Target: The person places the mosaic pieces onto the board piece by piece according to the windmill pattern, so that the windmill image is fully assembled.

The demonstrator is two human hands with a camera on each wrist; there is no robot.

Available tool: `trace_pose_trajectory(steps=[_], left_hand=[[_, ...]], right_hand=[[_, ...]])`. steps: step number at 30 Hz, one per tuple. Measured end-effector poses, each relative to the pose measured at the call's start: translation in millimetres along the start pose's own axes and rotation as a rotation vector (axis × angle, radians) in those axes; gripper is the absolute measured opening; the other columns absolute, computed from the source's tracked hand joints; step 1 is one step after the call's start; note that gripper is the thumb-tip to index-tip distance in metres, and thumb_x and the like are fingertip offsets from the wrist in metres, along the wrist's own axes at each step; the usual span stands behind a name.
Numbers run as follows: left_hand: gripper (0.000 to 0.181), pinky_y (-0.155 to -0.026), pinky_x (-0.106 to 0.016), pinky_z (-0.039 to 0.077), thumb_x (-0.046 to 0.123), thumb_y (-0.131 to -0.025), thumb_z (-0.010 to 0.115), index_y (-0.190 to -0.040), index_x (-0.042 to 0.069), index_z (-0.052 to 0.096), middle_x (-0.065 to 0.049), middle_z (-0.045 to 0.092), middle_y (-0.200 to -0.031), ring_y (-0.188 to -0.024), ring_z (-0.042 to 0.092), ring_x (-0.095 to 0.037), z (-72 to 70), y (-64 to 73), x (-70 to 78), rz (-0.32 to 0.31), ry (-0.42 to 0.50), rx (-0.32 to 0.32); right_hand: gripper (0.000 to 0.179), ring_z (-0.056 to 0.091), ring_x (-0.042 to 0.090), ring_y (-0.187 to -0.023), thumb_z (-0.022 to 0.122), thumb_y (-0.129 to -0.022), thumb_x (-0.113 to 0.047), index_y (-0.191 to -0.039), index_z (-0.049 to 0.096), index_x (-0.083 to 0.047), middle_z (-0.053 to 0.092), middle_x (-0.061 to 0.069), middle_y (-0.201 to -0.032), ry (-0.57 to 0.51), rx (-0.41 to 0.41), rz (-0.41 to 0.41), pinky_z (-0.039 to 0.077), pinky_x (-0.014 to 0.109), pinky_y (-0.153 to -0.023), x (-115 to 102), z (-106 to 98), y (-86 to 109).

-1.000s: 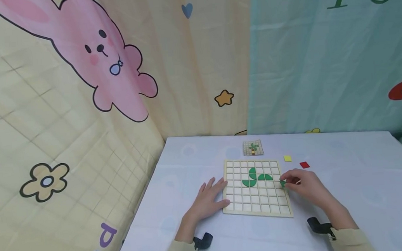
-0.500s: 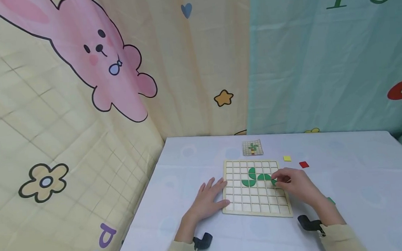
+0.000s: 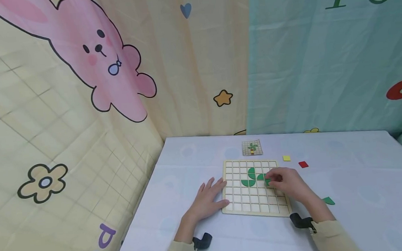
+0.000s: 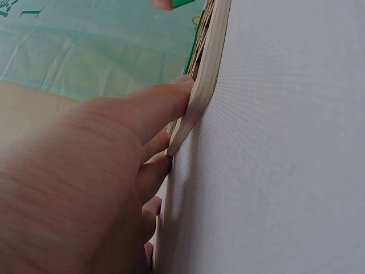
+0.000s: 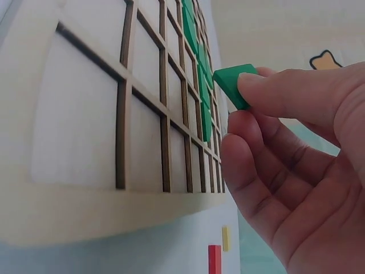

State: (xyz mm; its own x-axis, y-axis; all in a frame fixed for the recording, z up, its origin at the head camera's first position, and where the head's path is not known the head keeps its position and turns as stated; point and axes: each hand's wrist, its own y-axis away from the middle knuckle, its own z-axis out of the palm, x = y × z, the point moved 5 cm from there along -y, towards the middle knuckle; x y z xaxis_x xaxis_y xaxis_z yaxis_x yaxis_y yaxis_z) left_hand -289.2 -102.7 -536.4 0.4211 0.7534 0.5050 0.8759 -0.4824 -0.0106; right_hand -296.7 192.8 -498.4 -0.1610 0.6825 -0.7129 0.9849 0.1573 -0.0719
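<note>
A square wooden grid board (image 3: pixel 241 208) lies on the table, with several green curved pieces (image 3: pixel 248 183) set in its cells. My left hand (image 3: pixel 207 199) rests at the board's left edge, fingers spread; in the left wrist view its thumb and fingertips touch the board's side (image 4: pixel 210 68). Over the right part of the grid, my right hand (image 3: pixel 290 183) pinches a green tile (image 5: pixel 231 81) between thumb and fingers. The right wrist view shows this tile tilted and close above the cells, one rounded side hidden by the thumb.
Behind the board lies a small card (image 3: pixel 252 148) printed with a grid pattern. A yellow square (image 3: pixel 286 158) and a red square (image 3: pixel 303 164) lie at the back right. Another green piece (image 3: pixel 329 201) sits right of my right forearm. Printed curtains (image 3: pixel 196 63) hang behind the table.
My right hand has moved left with the green tile, from the board's right edge to over its cells. The green piece by the right forearm has come into view. My left hand stays put.
</note>
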Motion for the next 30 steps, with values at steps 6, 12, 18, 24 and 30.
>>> trace_pose_trajectory(steps=[6,12,18,24,30], left_hand=[[0.070,-0.123,-0.052,0.006,0.050,-0.096,0.061,-0.157,0.022,0.039,0.009,0.030,-0.163,-0.154,0.009,-0.023,0.7,0.2,-1.5,0.007,-0.002,0.005],[0.070,-0.123,-0.052,0.006,0.049,-0.096,0.061,-0.157,0.021,0.039,0.008,0.030,-0.163,-0.154,0.010,-0.023,0.6,0.3,-1.6,0.010,-0.001,0.006],[0.070,-0.123,-0.052,0.006,0.049,-0.096,0.061,-0.157,0.021,0.039,0.008,0.030,-0.163,-0.154,0.010,-0.023,0.4,0.6,-0.7,0.007,-0.004,0.006],[0.070,-0.123,-0.052,0.006,0.049,-0.096,0.062,-0.157,0.023,0.039,0.009,0.030,-0.163,-0.154,0.010,-0.024,-0.1,0.7,0.2,0.007,0.005,0.005],[0.070,-0.123,-0.051,0.006,0.051,-0.096,0.061,-0.157,0.023,0.039,0.010,0.029,-0.163,-0.154,0.010,-0.023,0.0,0.1,0.1,0.008,-0.006,0.007]], right_hand=[[0.017,0.056,0.019,-0.080,0.076,-0.088,-0.005,-0.102,0.077,-0.014,0.063,-0.003,-0.083,0.008,-0.017,0.021,0.051,0.033,-0.070,-1,6,-5.3],[0.015,0.057,0.017,-0.080,0.076,-0.087,-0.005,-0.099,0.077,-0.015,0.064,-0.003,-0.084,0.024,-0.030,0.030,0.051,0.032,-0.069,-4,11,-8.0],[0.015,0.056,0.020,-0.080,0.076,-0.087,-0.006,-0.099,0.077,-0.015,0.063,-0.002,-0.084,0.020,-0.019,0.063,0.051,0.031,-0.069,-6,18,-11.3],[0.015,0.055,0.021,-0.082,0.076,-0.088,-0.006,-0.099,0.076,-0.015,0.063,0.000,-0.086,0.003,-0.017,0.104,0.051,0.032,-0.070,-3,22,-14.7],[0.013,0.056,0.021,-0.083,0.075,-0.088,-0.006,-0.097,0.076,-0.015,0.064,-0.001,-0.088,-0.008,-0.018,0.107,0.052,0.032,-0.071,-3,24,-17.0]])
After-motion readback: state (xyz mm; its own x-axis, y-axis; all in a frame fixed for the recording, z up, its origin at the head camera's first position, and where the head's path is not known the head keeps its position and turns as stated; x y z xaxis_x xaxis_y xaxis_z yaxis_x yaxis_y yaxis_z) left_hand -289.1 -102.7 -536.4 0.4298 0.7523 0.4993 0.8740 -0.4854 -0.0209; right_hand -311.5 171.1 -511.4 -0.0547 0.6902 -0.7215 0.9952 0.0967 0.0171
